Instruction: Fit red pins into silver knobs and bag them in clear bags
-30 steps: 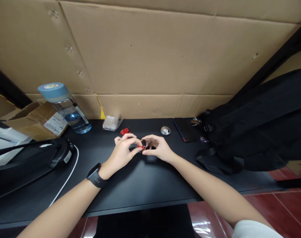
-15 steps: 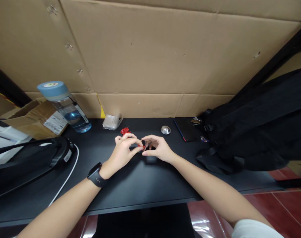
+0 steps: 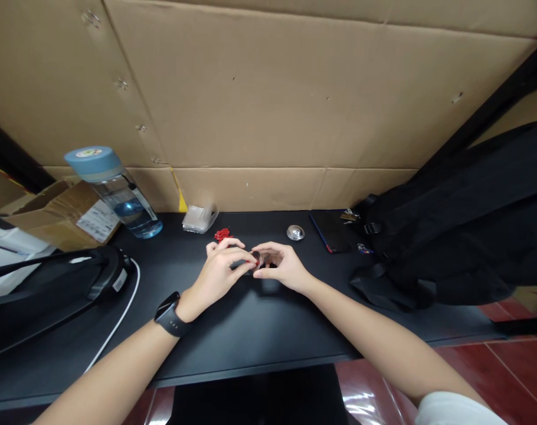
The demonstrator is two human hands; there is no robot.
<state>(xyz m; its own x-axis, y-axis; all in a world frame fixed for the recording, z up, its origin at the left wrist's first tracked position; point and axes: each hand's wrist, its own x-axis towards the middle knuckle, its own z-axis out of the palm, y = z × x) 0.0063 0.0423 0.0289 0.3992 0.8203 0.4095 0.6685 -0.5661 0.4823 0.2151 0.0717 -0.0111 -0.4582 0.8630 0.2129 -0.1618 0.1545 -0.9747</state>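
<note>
My right hand [image 3: 287, 268] holds a small round metal container [image 3: 258, 260] on edge between thumb and fingers, a little above the black table. My left hand [image 3: 222, 265] is closed in a pinch, its fingertips at the container's open side. A bit of red shows between those fingertips, mostly hidden by the fingers. Just beyond my left hand lies a small heap of red pieces [image 3: 222, 234], partly covered by the hand. A shiny domed round metal piece [image 3: 295, 232] rests on the table beyond my right hand.
A water bottle [image 3: 133, 203] and a cardboard box [image 3: 60, 215] stand at the left, near a black bag [image 3: 104, 271] and white cable [image 3: 122, 316]. Clear plastic packets [image 3: 198, 219] lie at the back. To the right are a dark tablet [image 3: 333, 231], keys [image 3: 349, 216] and a black backpack [image 3: 463, 218].
My left fingertips have shifted slightly further into the container's opening, and less red shows between them. The container has turned a little in my right hand. Everything else stays in place.
</note>
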